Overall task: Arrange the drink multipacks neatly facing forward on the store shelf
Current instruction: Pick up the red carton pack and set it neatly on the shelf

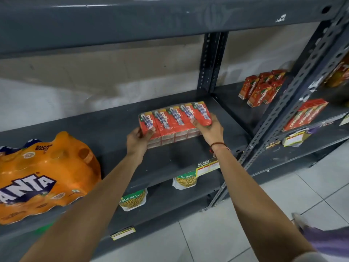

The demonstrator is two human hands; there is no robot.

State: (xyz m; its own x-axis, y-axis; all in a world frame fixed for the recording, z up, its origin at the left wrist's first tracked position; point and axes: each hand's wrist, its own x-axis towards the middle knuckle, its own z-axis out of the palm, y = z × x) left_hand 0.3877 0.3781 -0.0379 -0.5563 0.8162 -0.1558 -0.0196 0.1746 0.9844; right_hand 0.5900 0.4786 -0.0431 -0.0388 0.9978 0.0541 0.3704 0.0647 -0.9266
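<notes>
Grey shelf (113,133), carton multipack (174,120) lying crosswise

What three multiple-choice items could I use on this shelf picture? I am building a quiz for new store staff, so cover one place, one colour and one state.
1. Where does the orange soda pack lie?
A. Left of the red carton pack, on the same shelf
B. On the floor
C. On the shelf above

2. What colour is the shelf?
A. White
B. Dark grey
C. Yellow

3. How is the red carton pack held?
A. By the left hand alone
B. By no hand
C. By both hands, one at each end

Answers:
1. A: the soda pack sits at the left end of the shelf that carries the carton pack.
2. B: the boards and posts are all dark grey.
3. C: the left hand grips the left end and the right hand the right end.
</notes>
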